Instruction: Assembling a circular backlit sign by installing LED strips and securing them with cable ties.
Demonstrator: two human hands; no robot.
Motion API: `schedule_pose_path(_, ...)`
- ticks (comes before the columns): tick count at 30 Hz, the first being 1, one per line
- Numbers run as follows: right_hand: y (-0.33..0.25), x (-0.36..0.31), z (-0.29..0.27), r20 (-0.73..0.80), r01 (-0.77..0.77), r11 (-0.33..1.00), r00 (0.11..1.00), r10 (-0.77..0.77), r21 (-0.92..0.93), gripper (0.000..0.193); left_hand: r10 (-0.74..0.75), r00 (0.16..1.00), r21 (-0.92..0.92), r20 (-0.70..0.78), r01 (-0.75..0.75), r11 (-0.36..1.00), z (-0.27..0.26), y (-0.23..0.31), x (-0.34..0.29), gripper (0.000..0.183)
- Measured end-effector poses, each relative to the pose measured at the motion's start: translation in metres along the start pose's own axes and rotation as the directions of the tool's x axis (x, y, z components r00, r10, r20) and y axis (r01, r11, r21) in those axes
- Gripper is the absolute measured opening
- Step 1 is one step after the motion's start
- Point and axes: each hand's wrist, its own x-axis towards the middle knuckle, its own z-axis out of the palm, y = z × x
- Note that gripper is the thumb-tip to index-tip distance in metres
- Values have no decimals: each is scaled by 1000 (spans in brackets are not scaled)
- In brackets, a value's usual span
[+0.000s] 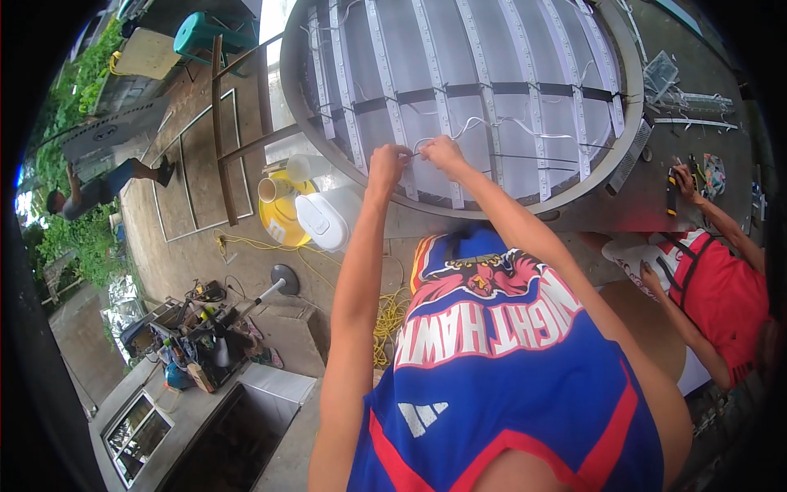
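Observation:
A large round metal frame (294, 105) lies in front of me, with a white inside and several rows of LED strips (434, 78). Dark straps cross the strips. Over the near part of the frame, my left hand (388, 166) is closed in a pinch. Close to its right, my right hand (443, 154) pinches too. A thin white wire (525, 127) runs from the fingers across the strips to the right. Both hands appear to grip its end; the fingers hide the exact spot. Thin black strands (537, 157) lie on the white inside, right of my hands.
A yellow bucket (279, 220) and white container (321, 221) stand left of the frame. A yellow cord (392, 320) lies coiled on the floor. Tools (201, 340) crowd the lower left. A person in red (721, 303) works at right; another person (98, 190) is at far left.

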Motion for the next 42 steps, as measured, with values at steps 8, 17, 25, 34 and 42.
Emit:
schedule_pose_path(8,-13,-3,13,87,70,995,994,-63,-77,25,90,992,58,-85,-85,995,2,-15,-6,15)
schedule_pose_path(17,11,-125,-146,437,165,981,894,-103,-106,37,267,899,362,-348,-134,923,33,26,-29,10)
schedule_pose_path(25,96,-148,-247,542,101,995,835,-99,26,30,83,877,283,-474,62,957,52,21,-22,11)
schedule_pose_path(34,139,-106,-266,454,122,969,866,-209,214,29,-29,838,203,-545,165,965,50,24,-30,16)
schedule_pose_path(42,122,-62,-206,344,160,910,889,-301,382,28,38,881,306,-472,123,944,48,31,-50,16)
